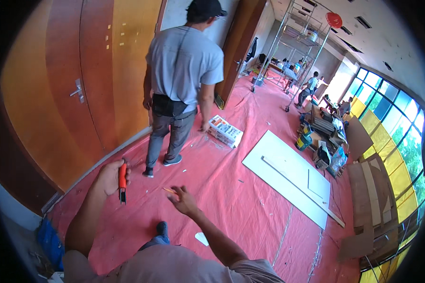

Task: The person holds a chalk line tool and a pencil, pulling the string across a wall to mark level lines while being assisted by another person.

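My left hand [109,178] is closed around a hand tool with a red grip [122,176] and a dark metal end pointing down; its exact kind is unclear. To the right, my right hand [184,202] is half curled, with a thin orange-yellow pencil [168,190] sticking out between the fingers. Both hands hang in the air over a pink floor sheet [212,188], apart from each other. Ahead of them a co-worker [184,70] in a grey shirt and dark cap stands with their back to me.
A wooden double door [75,70] lines the left. Past the co-worker lies a printed package [225,131]. White boards [288,165] with a long strip lie on the right, near piled materials [323,137] and brown panels [373,188]. Scaffolding [295,52] and other people are far back.
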Motion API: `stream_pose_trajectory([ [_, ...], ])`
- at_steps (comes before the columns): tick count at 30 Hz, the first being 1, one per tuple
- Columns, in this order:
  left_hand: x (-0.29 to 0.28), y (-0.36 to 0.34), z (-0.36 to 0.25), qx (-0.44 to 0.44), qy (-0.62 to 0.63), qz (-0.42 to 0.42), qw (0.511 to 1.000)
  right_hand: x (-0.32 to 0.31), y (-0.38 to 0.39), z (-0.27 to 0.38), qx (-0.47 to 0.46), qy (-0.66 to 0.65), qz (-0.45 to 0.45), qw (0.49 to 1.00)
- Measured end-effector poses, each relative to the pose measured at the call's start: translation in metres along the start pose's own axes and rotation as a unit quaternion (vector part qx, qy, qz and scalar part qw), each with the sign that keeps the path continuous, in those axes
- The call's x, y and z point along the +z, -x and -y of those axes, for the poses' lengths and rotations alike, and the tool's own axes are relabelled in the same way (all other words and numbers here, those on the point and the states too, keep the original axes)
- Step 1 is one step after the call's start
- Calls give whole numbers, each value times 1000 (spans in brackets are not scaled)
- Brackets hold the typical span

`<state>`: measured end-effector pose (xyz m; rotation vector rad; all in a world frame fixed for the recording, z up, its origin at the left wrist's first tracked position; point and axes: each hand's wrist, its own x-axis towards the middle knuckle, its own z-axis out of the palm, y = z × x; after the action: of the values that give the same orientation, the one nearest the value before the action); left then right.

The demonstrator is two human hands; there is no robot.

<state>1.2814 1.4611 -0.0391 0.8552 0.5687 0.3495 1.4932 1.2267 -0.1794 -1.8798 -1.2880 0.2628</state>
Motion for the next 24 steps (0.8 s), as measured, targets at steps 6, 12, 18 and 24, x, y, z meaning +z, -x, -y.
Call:
stream_pose_trajectory([
  [6, 35, -181, -104, -20, -87, 10, 996, -11, 100, -225, 328, 93, 91, 936],
  [12, 64, -324, -173, 9, -136, 27, 990, -29, 157, -272, 491, 198, 256, 809],
  [18, 85, -453, -206, 5, -111, 71, 991, -40, 84, -330, 518, 146, 244, 807],
  [24, 171, -535, -232, -40, -62, 200, 977, -79, -94, -465, 441, 97, 96, 887],
])
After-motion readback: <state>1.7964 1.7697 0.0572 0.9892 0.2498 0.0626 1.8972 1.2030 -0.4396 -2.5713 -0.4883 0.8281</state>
